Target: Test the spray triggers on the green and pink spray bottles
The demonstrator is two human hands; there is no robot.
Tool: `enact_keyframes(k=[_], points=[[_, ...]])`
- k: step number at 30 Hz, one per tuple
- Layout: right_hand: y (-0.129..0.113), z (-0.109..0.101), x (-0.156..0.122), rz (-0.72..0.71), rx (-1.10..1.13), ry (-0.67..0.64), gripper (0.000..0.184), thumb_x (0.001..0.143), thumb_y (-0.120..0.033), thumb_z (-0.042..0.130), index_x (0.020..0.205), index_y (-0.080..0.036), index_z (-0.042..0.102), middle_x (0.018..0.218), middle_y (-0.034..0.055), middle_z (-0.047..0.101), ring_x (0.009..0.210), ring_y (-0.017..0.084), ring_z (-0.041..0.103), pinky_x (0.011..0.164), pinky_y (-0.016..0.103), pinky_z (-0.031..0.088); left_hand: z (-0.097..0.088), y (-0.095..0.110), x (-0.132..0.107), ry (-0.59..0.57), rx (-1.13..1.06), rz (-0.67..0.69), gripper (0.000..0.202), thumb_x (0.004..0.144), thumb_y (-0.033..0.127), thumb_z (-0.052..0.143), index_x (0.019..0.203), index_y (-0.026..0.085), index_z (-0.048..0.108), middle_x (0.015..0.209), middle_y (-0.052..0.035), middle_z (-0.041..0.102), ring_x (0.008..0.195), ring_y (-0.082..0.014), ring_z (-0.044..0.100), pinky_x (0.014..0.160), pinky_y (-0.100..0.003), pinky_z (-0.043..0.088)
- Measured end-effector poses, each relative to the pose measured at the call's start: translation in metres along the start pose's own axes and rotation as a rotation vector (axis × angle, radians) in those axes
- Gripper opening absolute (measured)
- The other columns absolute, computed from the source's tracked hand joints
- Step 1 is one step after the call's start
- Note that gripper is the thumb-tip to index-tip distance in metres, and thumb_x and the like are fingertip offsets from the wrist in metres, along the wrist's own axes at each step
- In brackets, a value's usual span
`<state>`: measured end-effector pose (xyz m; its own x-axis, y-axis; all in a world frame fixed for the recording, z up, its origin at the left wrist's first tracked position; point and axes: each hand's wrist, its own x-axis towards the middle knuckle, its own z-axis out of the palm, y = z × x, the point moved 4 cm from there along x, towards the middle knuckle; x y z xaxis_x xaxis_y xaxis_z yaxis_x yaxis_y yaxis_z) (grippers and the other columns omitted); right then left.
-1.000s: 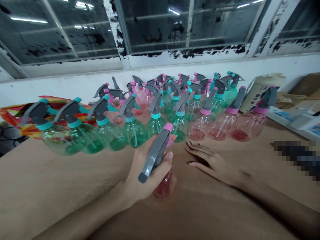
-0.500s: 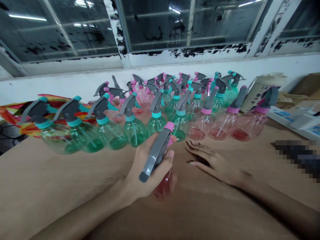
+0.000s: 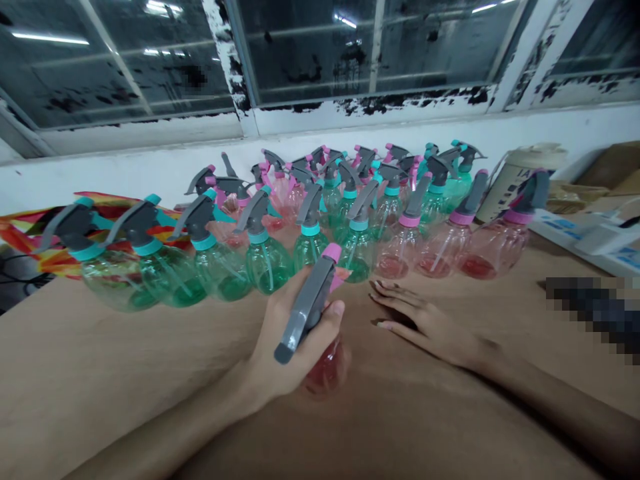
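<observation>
My left hand (image 3: 290, 340) is wrapped round the neck of a pink spray bottle (image 3: 327, 370) with a grey trigger head and pink nozzle. The bottle is near the front of the table, its nozzle pointing away from me; my fingers hide its collar. My right hand (image 3: 427, 327) lies on the table to the right with its fingers stretched out, holding nothing. Just beyond my hands is a front row of spray bottles: several green ones, such as a green spray bottle (image 3: 270, 267), at left and middle, and three pink ones, such as a pink spray bottle (image 3: 434, 257), at right.
More pink and green spray bottles crowd behind, against the white wall (image 3: 150, 163). A colourful plastic bag (image 3: 30, 233) lies at left. At right are a large pale jug (image 3: 520, 177), a white power strip (image 3: 580, 240), a cardboard box (image 3: 613, 170) and a blurred dark object (image 3: 595, 313).
The view has shifted very slightly. My left hand still grips the pink spray bottle in nearly the same place, and my right hand stays flat on the table.
</observation>
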<state>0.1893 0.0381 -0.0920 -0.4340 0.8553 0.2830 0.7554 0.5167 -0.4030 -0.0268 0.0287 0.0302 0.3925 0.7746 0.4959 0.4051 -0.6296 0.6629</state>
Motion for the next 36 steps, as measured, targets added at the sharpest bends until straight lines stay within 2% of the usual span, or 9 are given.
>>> enact_keyframes(k=[9,15,22,26,29,32,36], points=[[-0.0034,-0.0022,0.0002,0.006,-0.009,0.012,0.052,0.09,-0.047,0.045,0.137,-0.026,0.041,0.143,0.0038,0.043,0.133,0.023,0.034,0.109,0.047,0.031,0.0002,0.0001,-0.0022,0.0,-0.02,0.002,0.008,0.081,0.021,0.049,0.075,0.025,0.052,0.074,0.0012,0.061,0.067,-0.0146,0.061,0.067,-0.028,0.053],[-0.0042,-0.0021,0.0004,0.005,-0.02,-0.007,0.051,0.091,-0.047,0.043,0.135,-0.023,0.044,0.144,0.0048,0.04,0.134,0.022,0.033,0.11,0.046,0.03,0.0007,0.0007,-0.0016,-0.005,-0.012,-0.018,0.008,0.081,0.023,0.049,0.075,0.024,0.054,0.074,0.0009,0.061,0.065,-0.0149,0.059,0.066,-0.029,0.053],[-0.0035,-0.0018,0.0,-0.001,-0.008,-0.005,0.051,0.09,-0.047,0.044,0.137,-0.026,0.042,0.144,0.0043,0.04,0.134,0.023,0.033,0.11,0.048,0.03,0.0014,-0.0039,-0.0019,-0.045,0.011,-0.047,0.008,0.079,0.022,0.048,0.077,0.024,0.055,0.079,-0.0006,0.06,0.066,-0.0152,0.057,0.063,-0.029,0.051],[-0.0041,-0.0028,0.0001,0.01,0.001,0.002,0.051,0.09,-0.048,0.044,0.137,-0.027,0.042,0.144,0.0038,0.041,0.134,0.023,0.033,0.11,0.048,0.03,0.0003,-0.005,-0.0011,-0.075,-0.006,-0.066,0.004,0.077,0.02,0.05,0.078,0.024,0.05,0.071,0.0011,0.056,0.06,-0.0145,0.054,0.058,-0.028,0.049],[-0.0042,-0.0031,0.0002,0.007,0.01,0.006,0.051,0.09,-0.048,0.044,0.137,-0.028,0.041,0.144,0.0028,0.04,0.133,0.024,0.034,0.11,0.048,0.03,-0.0007,-0.0023,0.0012,-0.098,-0.066,-0.053,0.006,0.076,0.019,0.049,0.079,0.023,0.048,0.073,0.0008,0.055,0.064,-0.0152,0.056,0.06,-0.028,0.049],[-0.0033,-0.0022,0.0003,0.002,-0.002,-0.006,0.051,0.09,-0.048,0.044,0.137,-0.028,0.041,0.145,0.0029,0.039,0.134,0.023,0.033,0.11,0.048,0.03,-0.0013,0.0,0.0029,-0.097,-0.079,-0.019,0.006,0.077,0.017,0.048,0.079,0.023,0.049,0.075,0.0003,0.056,0.067,-0.0149,0.056,0.063,-0.028,0.048],[-0.0025,-0.0015,0.0006,0.009,-0.018,-0.013,0.052,0.09,-0.048,0.043,0.137,-0.025,0.041,0.145,0.0039,0.039,0.134,0.022,0.032,0.111,0.046,0.029,-0.0006,-0.0013,0.0017,-0.058,-0.013,-0.028,0.005,0.08,0.021,0.048,0.081,0.023,0.052,0.07,0.0013,0.056,0.06,-0.0143,0.054,0.057,-0.027,0.046]])
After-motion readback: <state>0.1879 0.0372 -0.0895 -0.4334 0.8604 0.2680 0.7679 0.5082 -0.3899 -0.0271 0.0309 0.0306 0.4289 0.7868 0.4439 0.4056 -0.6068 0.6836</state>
